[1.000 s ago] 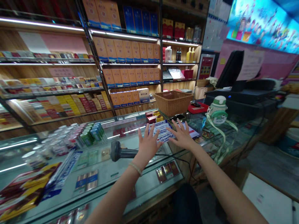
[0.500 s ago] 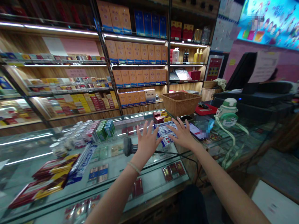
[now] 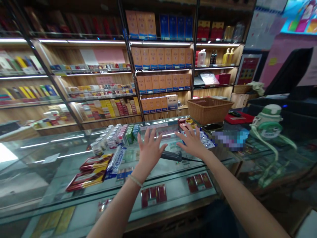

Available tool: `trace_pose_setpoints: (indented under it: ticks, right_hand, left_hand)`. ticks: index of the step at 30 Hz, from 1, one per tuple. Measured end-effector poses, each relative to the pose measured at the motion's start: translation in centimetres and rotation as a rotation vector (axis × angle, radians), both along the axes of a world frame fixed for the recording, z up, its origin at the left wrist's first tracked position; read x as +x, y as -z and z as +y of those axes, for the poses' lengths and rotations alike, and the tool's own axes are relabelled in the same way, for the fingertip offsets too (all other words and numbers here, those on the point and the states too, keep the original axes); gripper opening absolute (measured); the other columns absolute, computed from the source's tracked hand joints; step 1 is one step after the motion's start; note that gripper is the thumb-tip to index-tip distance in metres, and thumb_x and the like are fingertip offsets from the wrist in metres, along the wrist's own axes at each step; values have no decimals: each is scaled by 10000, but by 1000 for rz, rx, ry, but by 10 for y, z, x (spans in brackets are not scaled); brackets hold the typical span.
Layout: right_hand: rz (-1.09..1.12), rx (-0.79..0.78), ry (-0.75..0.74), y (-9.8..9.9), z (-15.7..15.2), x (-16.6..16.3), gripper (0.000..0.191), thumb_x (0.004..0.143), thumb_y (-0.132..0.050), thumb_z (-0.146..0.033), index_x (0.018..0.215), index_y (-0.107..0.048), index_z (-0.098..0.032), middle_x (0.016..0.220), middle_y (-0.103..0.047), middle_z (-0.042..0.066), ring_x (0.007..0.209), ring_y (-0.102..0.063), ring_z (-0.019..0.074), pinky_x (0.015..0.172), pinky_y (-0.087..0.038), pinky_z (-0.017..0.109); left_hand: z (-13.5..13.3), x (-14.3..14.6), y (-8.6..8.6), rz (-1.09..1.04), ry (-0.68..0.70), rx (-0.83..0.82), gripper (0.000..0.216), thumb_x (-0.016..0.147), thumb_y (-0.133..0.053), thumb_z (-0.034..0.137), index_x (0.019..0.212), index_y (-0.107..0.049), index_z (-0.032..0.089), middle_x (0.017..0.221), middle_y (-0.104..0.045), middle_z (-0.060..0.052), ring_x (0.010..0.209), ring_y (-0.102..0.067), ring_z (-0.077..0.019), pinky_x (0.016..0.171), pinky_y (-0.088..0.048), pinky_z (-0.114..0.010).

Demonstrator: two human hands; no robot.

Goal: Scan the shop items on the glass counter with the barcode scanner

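Both of my hands are held out over a glass display counter, fingers spread and nothing in them. My left hand, with a pale bracelet at the wrist, is in front of a dark handheld scanner, whose head it hides. My right hand covers part of some blue-and-white packets. Left of my left hand lie more blue-and-white packets and red-and-yellow packets. Behind these stand rows of small jars and green boxes.
A brown wicker basket stands at the back of the counter. To the right are a phone, a red mat and a green strapped bottle. Shelves of orange boxes line the wall. The scanner's cable runs right.
My view has swung left, so the counter and shelves appear shifted right. My hands remain spread; relative to the counter, they are farther left, the left one now before the scanner.
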State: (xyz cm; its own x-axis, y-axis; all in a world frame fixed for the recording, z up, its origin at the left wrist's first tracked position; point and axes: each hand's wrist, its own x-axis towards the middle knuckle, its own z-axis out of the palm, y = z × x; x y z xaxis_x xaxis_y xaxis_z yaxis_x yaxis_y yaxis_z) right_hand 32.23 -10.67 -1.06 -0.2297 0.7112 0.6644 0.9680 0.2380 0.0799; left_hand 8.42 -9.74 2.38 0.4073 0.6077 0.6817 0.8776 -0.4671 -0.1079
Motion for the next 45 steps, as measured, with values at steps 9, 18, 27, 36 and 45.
trace_pose_setpoints:
  ticks: [9, 18, 27, 36, 45]
  right_hand:
    - [3, -21, -69, -5, 2, -51, 513, 1003, -505, -544, 1473, -544, -341, 1657, -340, 86, 1547, -197, 321, 1249, -12, 604]
    - [13, -40, -147, -2, 5, -90, 518, 1011, -468, -555, 1476, -537, -337, 1660, -340, 94, 1540, -210, 338, 1232, -18, 643]
    - [6, -44, -184, -2, 10, -116, 520, 1022, -443, -564, 1481, -530, -336, 1662, -334, 101, 1541, -203, 327, 1232, -21, 634]
    - [-2, -32, -259, -7, 20, -158, 518, 1016, -456, -567, 1480, -529, -347, 1654, -349, 79, 1543, -187, 328, 1237, -4, 634]
    - [-36, -70, -369, -8, 36, -197, 507, 1018, -463, -551, 1472, -530, -336, 1648, -359, 86, 1548, -186, 317, 1241, -10, 631]
  left_hand:
    - [-10, -51, 5, 9, -110, -30, 398, 957, -599, 464, 1298, -693, 282, 1616, -444, -110, 1522, -325, -375, 1235, -88, -702]
    - [-14, -96, 17, -22, -178, -19, 418, 964, -573, 475, 1313, -693, 279, 1608, -452, -127, 1527, -317, -381, 1242, -54, -689]
    - [-17, -130, 21, 10, -261, -2, 413, 966, -573, 475, 1310, -693, 281, 1618, -436, -127, 1515, -328, -393, 1221, -81, -717]
    - [-24, -171, 17, -7, -338, 3, 400, 955, -589, 458, 1302, -692, 289, 1616, -438, -131, 1516, -323, -401, 1213, -79, -722]
    - [-30, -193, 28, 36, -368, 18, 376, 943, -607, 439, 1268, -710, 280, 1609, -445, -143, 1515, -322, -407, 1216, -57, -718]
